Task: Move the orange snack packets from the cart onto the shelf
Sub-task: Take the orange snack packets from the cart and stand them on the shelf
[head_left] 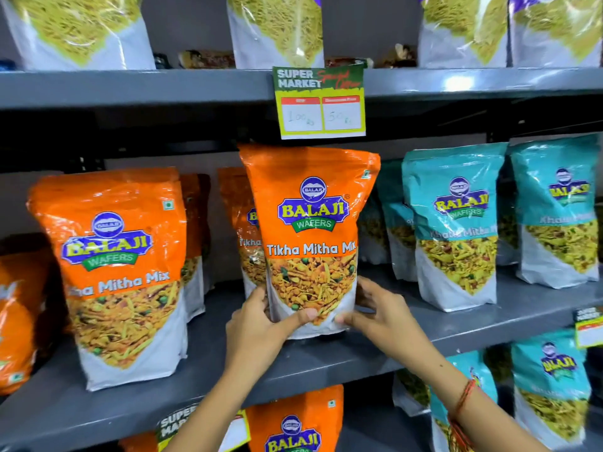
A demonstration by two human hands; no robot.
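A: What's nearest the camera?

B: Two bare forearms reaching up from the bottom edge. The right one wears a red thread bracelet (465,399) at the wrist.

A: And the hands?

B: The left hand (261,324) clasps the lower left edge of an orange snack packet (310,230), thumb across the front, fingers tucked behind. The right hand (375,313) clasps the lower right edge the same way. Both are closed on the packet.

A: Where is that packet?

B: Upright at the middle of the grey shelf (326,363), its base at the shelf board, just under a hanging price tag (321,102).

A: Run along the shelf, left to right.

B: Far left, an orange packet cut off by the frame. Then a big orange packet (117,272) standing near the front edge, with more orange ones behind it. Next the held packet, with another orange packet (246,230) right behind its left side. After that, teal packets (456,223) fill the right end.

A: Above and below?

B: Clear bags of yellow noodles (277,27) above; orange and teal packets below.
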